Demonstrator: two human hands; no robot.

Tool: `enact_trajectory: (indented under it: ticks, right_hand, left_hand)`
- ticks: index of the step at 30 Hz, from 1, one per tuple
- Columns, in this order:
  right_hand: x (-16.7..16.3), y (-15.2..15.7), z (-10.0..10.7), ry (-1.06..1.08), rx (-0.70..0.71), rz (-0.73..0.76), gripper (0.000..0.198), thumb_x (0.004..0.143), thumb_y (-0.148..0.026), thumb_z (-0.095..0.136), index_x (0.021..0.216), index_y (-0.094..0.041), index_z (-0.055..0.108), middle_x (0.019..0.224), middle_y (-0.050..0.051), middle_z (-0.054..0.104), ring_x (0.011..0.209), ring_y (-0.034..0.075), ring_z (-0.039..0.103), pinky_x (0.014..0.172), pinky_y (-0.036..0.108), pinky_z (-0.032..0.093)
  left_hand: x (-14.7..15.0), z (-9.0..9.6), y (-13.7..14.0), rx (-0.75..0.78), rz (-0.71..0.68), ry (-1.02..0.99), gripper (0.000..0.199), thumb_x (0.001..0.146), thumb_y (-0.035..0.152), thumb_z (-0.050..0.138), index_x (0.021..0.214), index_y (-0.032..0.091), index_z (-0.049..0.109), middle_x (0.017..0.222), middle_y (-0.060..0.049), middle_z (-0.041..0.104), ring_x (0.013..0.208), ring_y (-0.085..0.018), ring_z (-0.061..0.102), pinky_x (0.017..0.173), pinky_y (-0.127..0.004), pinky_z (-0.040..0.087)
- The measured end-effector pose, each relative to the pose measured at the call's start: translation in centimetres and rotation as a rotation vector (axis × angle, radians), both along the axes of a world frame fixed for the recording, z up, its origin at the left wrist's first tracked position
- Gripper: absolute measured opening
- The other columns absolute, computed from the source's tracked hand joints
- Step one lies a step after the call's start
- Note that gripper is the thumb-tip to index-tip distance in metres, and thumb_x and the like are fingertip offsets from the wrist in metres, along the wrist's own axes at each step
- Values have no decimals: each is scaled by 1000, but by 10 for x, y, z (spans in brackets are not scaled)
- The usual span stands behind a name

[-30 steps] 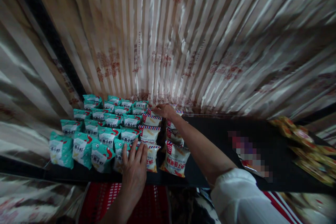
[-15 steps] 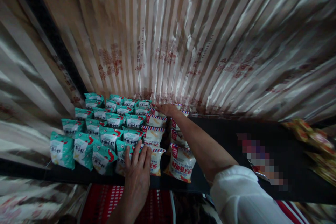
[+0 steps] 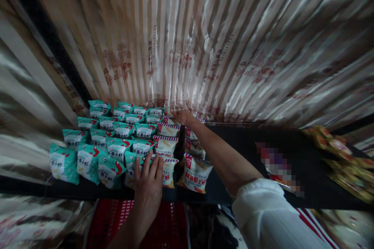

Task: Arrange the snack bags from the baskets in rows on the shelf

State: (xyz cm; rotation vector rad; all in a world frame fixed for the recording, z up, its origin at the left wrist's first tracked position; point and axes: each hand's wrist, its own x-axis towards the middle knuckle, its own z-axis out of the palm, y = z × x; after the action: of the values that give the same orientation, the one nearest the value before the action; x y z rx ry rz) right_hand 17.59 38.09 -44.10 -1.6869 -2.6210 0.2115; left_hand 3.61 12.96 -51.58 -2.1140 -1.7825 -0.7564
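My left hand (image 3: 149, 181) lies with fingers stretched out against the front of a teal snack bag (image 3: 132, 167) and a white snack bag (image 3: 168, 171) beside it. Reaching over the white bags, my right hand (image 3: 183, 117) is at the back of their left column, by a rear white bag (image 3: 168, 120). Its fingers are dark and partly hidden, so their grip does not show. Under my right forearm stands a second column of white bags, with a front bag (image 3: 195, 173) in plain view. Several rows of teal bags (image 3: 87, 161) stand upright to the left.
The bags stand on a black shelf (image 3: 233, 151) backed by shiny striped sheeting (image 3: 187, 39). A blurred-out packet (image 3: 280, 169) lies to the right, with gold packets (image 3: 340, 149) farther right. Below the shelf edge is a red, white-patterned item (image 3: 111, 218).
The view has shifted slightly, so the shelf sits a little further left and higher. My right hand's fingers look more bent at the rear bags. My left hand stays on the front bags.
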Motion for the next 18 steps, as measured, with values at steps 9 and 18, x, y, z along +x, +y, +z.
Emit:
enact_trajectory:
  ticks: [9,18]
  right_hand:
    - [47,-66,41,578,158,-80,70,92,-58,17,96,-12,69,86,11,70,87,23,64,76,31,44]
    - [114,-203,-10,1265,322,-461,44,85,-53,44,109,-19,58,108,9,65,101,22,59,91,39,45]
  left_hand:
    - [2,14,-1,-40,-18,22,38,86,15,45,122,20,56,131,-8,55,133,-29,34,110,-56,13]
    - [13,27,-12,41,-70,52,43,86,9,41,126,17,52,139,-12,46,136,-33,26,106,-59,23]
